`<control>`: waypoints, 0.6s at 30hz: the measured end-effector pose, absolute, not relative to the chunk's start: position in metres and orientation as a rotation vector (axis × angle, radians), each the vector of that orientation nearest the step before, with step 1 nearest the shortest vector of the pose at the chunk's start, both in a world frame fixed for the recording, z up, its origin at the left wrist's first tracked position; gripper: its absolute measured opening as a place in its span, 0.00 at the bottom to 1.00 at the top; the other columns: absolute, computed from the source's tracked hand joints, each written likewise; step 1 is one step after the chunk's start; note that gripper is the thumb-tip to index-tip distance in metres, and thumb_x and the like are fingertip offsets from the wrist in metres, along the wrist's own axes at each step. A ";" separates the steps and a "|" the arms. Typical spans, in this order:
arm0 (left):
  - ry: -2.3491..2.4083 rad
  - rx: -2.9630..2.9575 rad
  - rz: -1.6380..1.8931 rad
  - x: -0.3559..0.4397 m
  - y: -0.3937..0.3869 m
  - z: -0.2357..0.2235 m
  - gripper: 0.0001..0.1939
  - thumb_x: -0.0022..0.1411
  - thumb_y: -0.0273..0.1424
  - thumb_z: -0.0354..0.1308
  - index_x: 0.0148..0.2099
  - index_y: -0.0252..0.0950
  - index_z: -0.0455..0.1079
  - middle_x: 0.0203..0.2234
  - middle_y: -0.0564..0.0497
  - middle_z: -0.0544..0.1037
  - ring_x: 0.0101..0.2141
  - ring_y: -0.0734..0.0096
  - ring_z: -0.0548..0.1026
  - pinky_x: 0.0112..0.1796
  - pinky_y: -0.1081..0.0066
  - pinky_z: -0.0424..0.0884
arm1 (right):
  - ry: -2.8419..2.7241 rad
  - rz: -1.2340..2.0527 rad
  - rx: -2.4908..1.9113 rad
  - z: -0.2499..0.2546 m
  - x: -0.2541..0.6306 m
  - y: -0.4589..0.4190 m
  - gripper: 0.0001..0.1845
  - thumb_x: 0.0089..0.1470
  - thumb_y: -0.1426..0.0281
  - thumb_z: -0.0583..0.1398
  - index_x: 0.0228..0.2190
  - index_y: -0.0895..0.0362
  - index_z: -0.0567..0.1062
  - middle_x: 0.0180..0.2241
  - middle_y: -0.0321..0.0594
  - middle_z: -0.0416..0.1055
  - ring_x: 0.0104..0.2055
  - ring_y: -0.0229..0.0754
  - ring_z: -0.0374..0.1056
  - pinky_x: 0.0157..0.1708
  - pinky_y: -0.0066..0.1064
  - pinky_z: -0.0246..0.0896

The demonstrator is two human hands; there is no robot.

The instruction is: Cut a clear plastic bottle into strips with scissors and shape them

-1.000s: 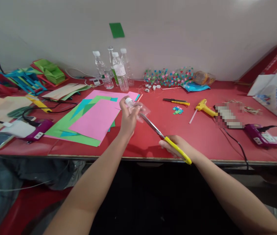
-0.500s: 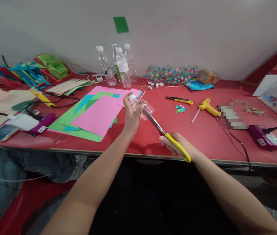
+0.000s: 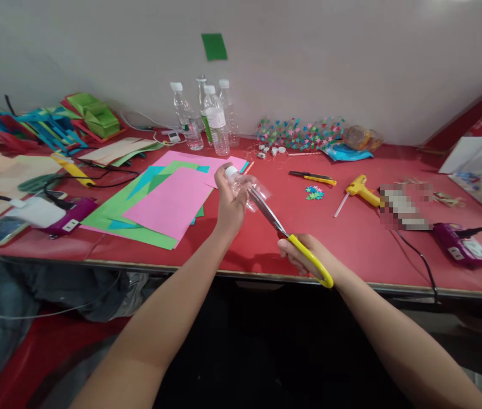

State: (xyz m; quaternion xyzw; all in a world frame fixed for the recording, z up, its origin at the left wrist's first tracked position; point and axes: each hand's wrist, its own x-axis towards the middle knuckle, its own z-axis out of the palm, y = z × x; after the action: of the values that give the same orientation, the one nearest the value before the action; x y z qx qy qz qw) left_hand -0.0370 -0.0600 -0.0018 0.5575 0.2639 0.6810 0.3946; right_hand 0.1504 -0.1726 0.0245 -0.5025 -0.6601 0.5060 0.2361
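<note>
A cut clear plastic bottle top with a white cap (image 3: 231, 171) is gripped in my left hand (image 3: 231, 201), above the red table. My right hand (image 3: 307, 254) is closed around the handles of yellow-handled scissors (image 3: 311, 258). The scissor blades point up and left, and their tips meet the clear plastic close to my left fingers. Whether the blades are parted cannot be made out. Pink, green and blue paper sheets (image 3: 168, 201) lie to the left of my left hand.
Several plastic bottles (image 3: 216, 122) stand by the wall. A star-covered bottle (image 3: 300, 132) lies at the back. A box cutter (image 3: 312, 177), loose paper stars (image 3: 314, 193) and a yellow glue gun (image 3: 362, 190) are to the right. Purple power strips (image 3: 462, 244) with cords lie at both sides.
The camera view has shifted slightly. Both hands, the bottle top and the scissors keep nearly the same position relative to each other.
</note>
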 end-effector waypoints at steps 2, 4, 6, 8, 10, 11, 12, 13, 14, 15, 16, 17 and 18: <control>0.659 1.413 1.731 -0.037 -0.060 -0.001 0.26 0.61 0.42 0.61 0.56 0.48 0.53 0.38 0.52 0.73 0.40 0.68 0.76 0.45 0.60 0.74 | -1.812 1.374 -1.383 0.025 0.150 -0.173 0.28 0.56 0.43 0.52 0.25 0.56 0.66 0.15 0.26 0.54 0.17 0.32 0.52 0.20 0.27 0.46; 0.637 1.432 1.726 -0.036 -0.060 0.000 0.27 0.61 0.43 0.61 0.56 0.48 0.52 0.38 0.52 0.73 0.40 0.68 0.76 0.45 0.60 0.74 | -1.813 1.363 -1.388 0.026 0.151 -0.173 0.28 0.56 0.43 0.53 0.25 0.56 0.66 0.16 0.26 0.54 0.17 0.32 0.52 0.20 0.27 0.46; 0.626 1.466 1.727 -0.037 -0.060 0.001 0.27 0.61 0.44 0.61 0.56 0.48 0.51 0.37 0.52 0.73 0.41 0.67 0.76 0.45 0.60 0.74 | -1.808 1.368 -1.391 0.027 0.151 -0.174 0.28 0.55 0.43 0.54 0.25 0.56 0.66 0.16 0.27 0.54 0.17 0.31 0.52 0.20 0.27 0.46; 0.636 1.489 1.732 -0.037 -0.059 0.001 0.27 0.61 0.44 0.60 0.56 0.47 0.50 0.38 0.52 0.74 0.42 0.66 0.77 0.47 0.59 0.73 | -1.798 1.392 -1.387 0.029 0.150 -0.174 0.28 0.55 0.43 0.54 0.25 0.56 0.66 0.16 0.26 0.54 0.17 0.31 0.52 0.20 0.27 0.46; 0.651 1.494 1.734 -0.038 -0.059 0.002 0.28 0.61 0.45 0.60 0.56 0.47 0.50 0.38 0.51 0.74 0.42 0.66 0.77 0.47 0.58 0.73 | -1.776 1.439 -1.389 0.030 0.150 -0.174 0.29 0.54 0.42 0.54 0.25 0.56 0.66 0.16 0.26 0.54 0.17 0.31 0.52 0.20 0.27 0.47; 0.657 1.491 1.734 -0.038 -0.060 0.002 0.28 0.61 0.45 0.60 0.56 0.47 0.50 0.38 0.51 0.74 0.42 0.66 0.77 0.47 0.58 0.73 | -1.759 1.462 -1.397 0.030 0.149 -0.174 0.29 0.53 0.41 0.54 0.25 0.56 0.66 0.16 0.26 0.54 0.17 0.31 0.52 0.20 0.27 0.48; 0.664 1.486 1.734 -0.038 -0.060 0.003 0.28 0.61 0.44 0.61 0.56 0.47 0.50 0.38 0.51 0.74 0.42 0.66 0.77 0.47 0.58 0.73 | -1.740 1.483 -1.406 0.030 0.149 -0.175 0.29 0.53 0.41 0.55 0.26 0.56 0.66 0.16 0.26 0.54 0.17 0.31 0.52 0.20 0.27 0.49; 0.671 1.480 1.734 -0.038 -0.061 0.004 0.28 0.61 0.44 0.61 0.56 0.48 0.50 0.38 0.52 0.73 0.42 0.66 0.76 0.47 0.58 0.73 | -1.719 1.498 -1.414 0.029 0.149 -0.175 0.30 0.52 0.41 0.55 0.26 0.56 0.66 0.16 0.26 0.54 0.17 0.31 0.52 0.20 0.27 0.49; 0.677 1.476 1.732 -0.038 -0.063 0.005 0.28 0.61 0.44 0.61 0.56 0.48 0.51 0.38 0.52 0.73 0.41 0.67 0.76 0.47 0.59 0.73 | -1.704 1.509 -1.418 0.029 0.149 -0.175 0.30 0.52 0.40 0.55 0.26 0.56 0.66 0.16 0.26 0.54 0.16 0.31 0.52 0.20 0.27 0.50; 0.684 1.473 1.729 -0.038 -0.064 0.005 0.27 0.61 0.43 0.61 0.56 0.48 0.51 0.38 0.51 0.73 0.41 0.67 0.76 0.46 0.59 0.73 | -1.698 1.517 -1.411 0.028 0.149 -0.175 0.30 0.52 0.40 0.55 0.26 0.56 0.66 0.16 0.25 0.54 0.16 0.31 0.52 0.20 0.27 0.50; 0.692 1.471 1.727 -0.038 -0.065 0.006 0.27 0.61 0.43 0.60 0.56 0.47 0.51 0.38 0.51 0.73 0.41 0.67 0.76 0.46 0.59 0.73 | -1.698 1.520 -1.400 0.027 0.149 -0.175 0.30 0.52 0.40 0.55 0.25 0.56 0.66 0.16 0.25 0.54 0.16 0.31 0.51 0.20 0.27 0.49; 0.698 1.469 1.728 -0.038 -0.065 0.007 0.27 0.61 0.43 0.60 0.56 0.47 0.52 0.38 0.51 0.73 0.40 0.67 0.76 0.46 0.60 0.74 | -1.705 1.521 -1.385 0.027 0.149 -0.175 0.30 0.52 0.40 0.54 0.25 0.56 0.66 0.16 0.25 0.54 0.16 0.31 0.51 0.20 0.27 0.49; 0.700 1.470 1.731 -0.038 -0.066 0.008 0.27 0.61 0.43 0.60 0.56 0.47 0.51 0.38 0.51 0.73 0.40 0.67 0.76 0.46 0.60 0.74 | -1.713 1.523 -1.374 0.026 0.149 -0.175 0.30 0.52 0.40 0.54 0.25 0.56 0.65 0.16 0.25 0.53 0.16 0.31 0.51 0.19 0.27 0.48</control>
State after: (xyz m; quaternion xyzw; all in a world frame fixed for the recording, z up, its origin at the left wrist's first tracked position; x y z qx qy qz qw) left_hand -0.0379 -0.0657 0.0075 0.5738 0.2732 0.6759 0.3732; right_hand 0.1492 -0.1750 0.0262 -0.5001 -0.6235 0.5542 0.2323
